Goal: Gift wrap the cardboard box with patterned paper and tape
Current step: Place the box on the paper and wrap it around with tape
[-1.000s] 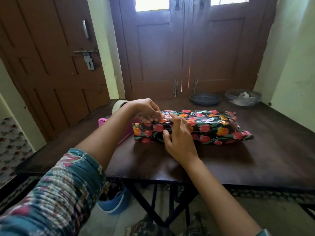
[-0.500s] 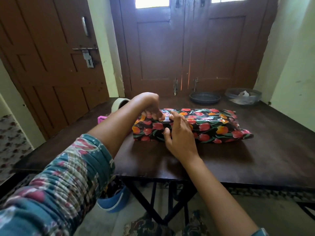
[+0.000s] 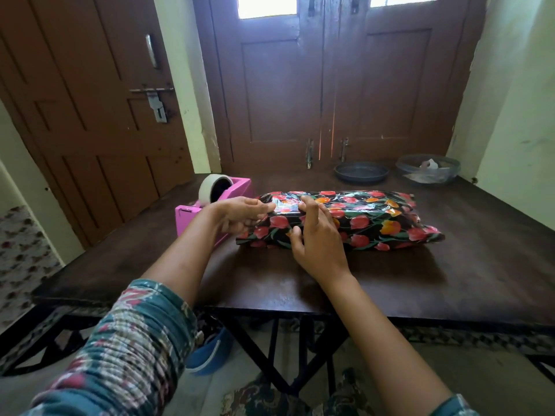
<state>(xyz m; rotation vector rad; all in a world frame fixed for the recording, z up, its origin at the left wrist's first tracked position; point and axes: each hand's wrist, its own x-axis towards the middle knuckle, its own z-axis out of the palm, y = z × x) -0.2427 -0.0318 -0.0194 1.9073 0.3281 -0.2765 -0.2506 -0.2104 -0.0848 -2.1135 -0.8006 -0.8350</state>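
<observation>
The box (image 3: 372, 219), wrapped in black paper with red and orange tulips, lies lengthwise on the dark wooden table (image 3: 450, 280). A shiny patch of clear tape (image 3: 283, 206) sits on its top near the left end. My left hand (image 3: 240, 216) is at the box's left end, fingers loosely extended, fingertips touching the paper beside the tape. My right hand (image 3: 318, 238) rests on the box, with fingers pressing its top and the thumb against the front face. A pink tape dispenser (image 3: 237, 187) with a white tape roll (image 3: 210, 187) stands just left of the box.
A dark shallow dish (image 3: 362, 172) and a clear bowl (image 3: 428, 169) stand at the table's far edge, in front of the brown double door. A blue bowl (image 3: 210, 352) lies on the floor under the table. Walls close in on the right.
My left hand has slid left off the box's top, uncovering the tape patch and the pink dispenser. My right hand stays pressing in the same place.
</observation>
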